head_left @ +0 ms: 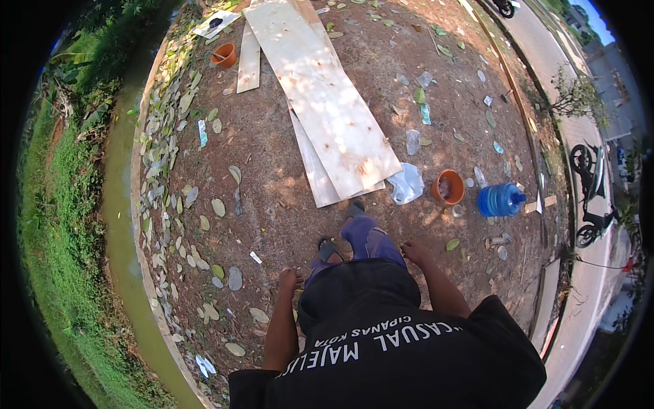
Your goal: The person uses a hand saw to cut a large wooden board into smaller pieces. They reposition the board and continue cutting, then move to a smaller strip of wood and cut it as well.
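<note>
My left hand (290, 278) hangs beside my hip with loosely bent fingers, open and holding nothing visible. On the other side, my right hand (413, 249) hangs open near my thigh, its fingers slightly curled. In front of my sandaled feet lie overlapping pale plywood sheets (327, 116), their near ends by my right foot (354, 208). A crumpled translucent plastic bag (407, 184) lies at the right corner of the wood. Farther right are an orange bucket (439, 193) and a blue water jug (495, 200) lying on its side.
Leaves and litter cover the dirt. A second orange bucket (225, 54) sits ahead at left. A concrete edge (146, 286) borders a green water channel (119, 259) on the left. On the right, long boards (518, 102) lie beside a paved path with a parked scooter (591, 194).
</note>
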Demonstrator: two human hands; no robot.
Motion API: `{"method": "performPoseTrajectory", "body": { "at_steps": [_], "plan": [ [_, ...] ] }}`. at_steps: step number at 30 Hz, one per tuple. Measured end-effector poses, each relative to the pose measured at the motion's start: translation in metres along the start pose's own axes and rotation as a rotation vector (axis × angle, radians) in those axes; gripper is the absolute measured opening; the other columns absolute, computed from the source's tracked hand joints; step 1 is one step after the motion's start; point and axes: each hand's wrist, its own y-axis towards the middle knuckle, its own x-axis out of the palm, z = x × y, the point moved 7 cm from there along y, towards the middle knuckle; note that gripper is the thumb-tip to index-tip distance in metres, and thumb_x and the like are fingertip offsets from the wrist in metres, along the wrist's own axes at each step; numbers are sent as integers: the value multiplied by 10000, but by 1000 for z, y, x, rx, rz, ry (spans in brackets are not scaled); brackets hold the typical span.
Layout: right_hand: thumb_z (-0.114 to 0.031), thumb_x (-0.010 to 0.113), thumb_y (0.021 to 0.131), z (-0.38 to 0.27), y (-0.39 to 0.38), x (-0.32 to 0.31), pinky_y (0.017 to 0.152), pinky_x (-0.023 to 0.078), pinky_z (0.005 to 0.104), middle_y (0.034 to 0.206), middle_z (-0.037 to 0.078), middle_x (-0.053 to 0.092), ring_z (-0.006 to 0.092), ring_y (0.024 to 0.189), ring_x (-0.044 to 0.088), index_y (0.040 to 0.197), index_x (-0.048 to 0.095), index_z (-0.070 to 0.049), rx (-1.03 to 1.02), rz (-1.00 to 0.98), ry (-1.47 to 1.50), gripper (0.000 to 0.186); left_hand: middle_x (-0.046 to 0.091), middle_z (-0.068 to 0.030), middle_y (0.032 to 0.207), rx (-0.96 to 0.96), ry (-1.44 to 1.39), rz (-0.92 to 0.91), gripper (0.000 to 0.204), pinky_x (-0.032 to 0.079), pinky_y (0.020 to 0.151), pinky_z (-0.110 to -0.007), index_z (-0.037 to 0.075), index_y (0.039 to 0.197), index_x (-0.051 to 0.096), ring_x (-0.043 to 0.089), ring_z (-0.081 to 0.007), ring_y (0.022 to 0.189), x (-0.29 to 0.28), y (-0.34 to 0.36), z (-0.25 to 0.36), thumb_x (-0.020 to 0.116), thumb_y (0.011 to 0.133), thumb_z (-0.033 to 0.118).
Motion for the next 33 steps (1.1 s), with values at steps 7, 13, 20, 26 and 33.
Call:
{"method": "performPoseTrajectory", "body": {
  "at_steps": [7, 13, 20, 26, 33],
  "plan": [
    [-344, 594, 928, 33, 29, -42, 810, 528, 451, 963, 179, 720, 331, 864, 700, 1002, 712, -6, 118, -34, -76, 366, 696, -131, 979, -64, 182, -47, 359, 541, 653, -385, 23, 1208, 596, 707, -252, 823, 63, 14, 55, 577, 970, 291],
    [-377, 605, 913, 61, 151, -33, 958, 483, 481, 1165, 215, 689, 403, 1123, 631, 1110, 707, -57, 225, -229, -266, 390, 703, -120, 843, -78, 309, 5, 311, 554, 634, -347, -35, 1044, 691, 698, -211, 707, 114, 93, 62, 618, 958, 255],
    [-346, 634, 944, 54, 468, -40, 960, 507, 430, 1189, 215, 689, 371, 1116, 655, 1234, 660, -39, 45, -87, -367, 423, 724, -188, 999, 18, 521, 14, 459, 524, 824, -406, -39, 1088, 692, 701, -291, 925, 205, 330, 93, 653, 924, 388],
    [-355, 672, 920, 85, 694, -92, 1049, 457, 461, 1353, 298, 572, 424, 1273, 557, 1391, 471, 40, -33, 228, -376, 647, 518, -301, 1398, 12, 456, 229, 876, 425, 1073, -450, 11, 1552, 216, 542, -402, 1282, 335, 472, 198, 651, 922, 438],
    [-604, 694, 841, 97, 755, -76, 1010, 470, 518, 1257, 338, 588, 498, 1171, 582, 1363, 444, 103, -51, 352, -425, 914, 459, -341, 1443, 368, 504, 241, 1001, 401, 1107, -443, 12, 1583, -10, 516, -444, 1301, 362, 518, 194, 697, 903, 213]
  ]
}}
